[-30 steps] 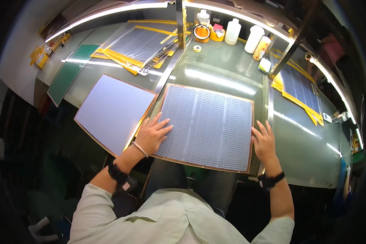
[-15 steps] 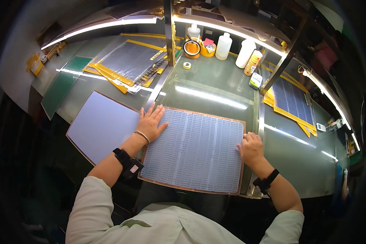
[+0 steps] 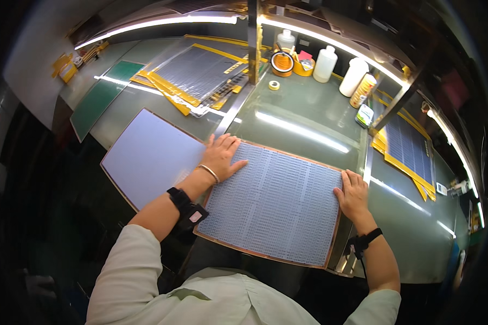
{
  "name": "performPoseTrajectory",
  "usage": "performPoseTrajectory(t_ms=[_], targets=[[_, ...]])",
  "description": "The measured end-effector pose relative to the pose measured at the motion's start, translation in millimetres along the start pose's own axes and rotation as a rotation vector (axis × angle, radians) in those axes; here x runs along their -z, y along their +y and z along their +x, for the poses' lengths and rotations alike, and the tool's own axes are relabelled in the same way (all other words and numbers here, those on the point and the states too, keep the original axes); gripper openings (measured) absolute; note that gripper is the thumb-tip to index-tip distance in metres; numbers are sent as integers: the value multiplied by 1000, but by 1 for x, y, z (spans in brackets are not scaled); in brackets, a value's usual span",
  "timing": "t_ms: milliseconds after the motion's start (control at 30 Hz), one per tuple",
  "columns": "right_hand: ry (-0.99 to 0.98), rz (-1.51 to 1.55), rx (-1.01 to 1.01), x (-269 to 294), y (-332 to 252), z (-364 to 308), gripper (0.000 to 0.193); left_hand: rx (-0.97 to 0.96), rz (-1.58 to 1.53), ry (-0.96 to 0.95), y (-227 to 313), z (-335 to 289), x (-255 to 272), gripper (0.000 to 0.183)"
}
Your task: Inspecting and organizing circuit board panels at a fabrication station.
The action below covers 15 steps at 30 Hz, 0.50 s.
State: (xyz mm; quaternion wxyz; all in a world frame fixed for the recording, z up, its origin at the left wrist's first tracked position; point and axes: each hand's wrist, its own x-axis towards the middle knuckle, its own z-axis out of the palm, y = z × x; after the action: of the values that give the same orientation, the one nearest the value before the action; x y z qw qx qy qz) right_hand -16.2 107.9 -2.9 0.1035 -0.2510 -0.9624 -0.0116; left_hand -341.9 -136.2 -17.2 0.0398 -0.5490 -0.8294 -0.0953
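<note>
A thin, pale blue-grey panel (image 3: 274, 208) printed with dense rows of small dark marks lies before me, its rim copper-coloured. My left hand (image 3: 220, 157) rests flat on its far left corner, fingers spread. At the far right corner is my right hand (image 3: 354, 195), fingers fairly straight over the edge and the thumb apart on the panel's face. Left of the patterned panel lies a plain pale lilac panel (image 3: 152, 157) with a similar copper edge. It reaches up to my left hand, and my left forearm covers part of it.
Film sheets edged in yellow tape (image 3: 192, 76) are stacked at the far left, beside a green board (image 3: 106, 100). Tape rolls (image 3: 282, 64), a translucent bottle (image 3: 325, 64) and a spray can (image 3: 363, 91) stand at the back. Metal posts (image 3: 253, 43) divide the glass-topped bench (image 3: 303, 122).
My view has turned slightly, so the scene sits further right. My right hand has slid up the panel's right edge toward the corner, its curled fingers straightening. My left hand stays on its corner.
</note>
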Motion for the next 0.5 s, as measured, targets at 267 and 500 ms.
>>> performPoseTrajectory(t_ms=[267, 500], targets=[[62, -70, 17, -18, 6, -9, 58, -1, 94, 188, 6, -1, -18, 59], [-120, -52, 70, 10, 5, 7, 59, 3, 102, 25, 0, 8, -4, 62]])
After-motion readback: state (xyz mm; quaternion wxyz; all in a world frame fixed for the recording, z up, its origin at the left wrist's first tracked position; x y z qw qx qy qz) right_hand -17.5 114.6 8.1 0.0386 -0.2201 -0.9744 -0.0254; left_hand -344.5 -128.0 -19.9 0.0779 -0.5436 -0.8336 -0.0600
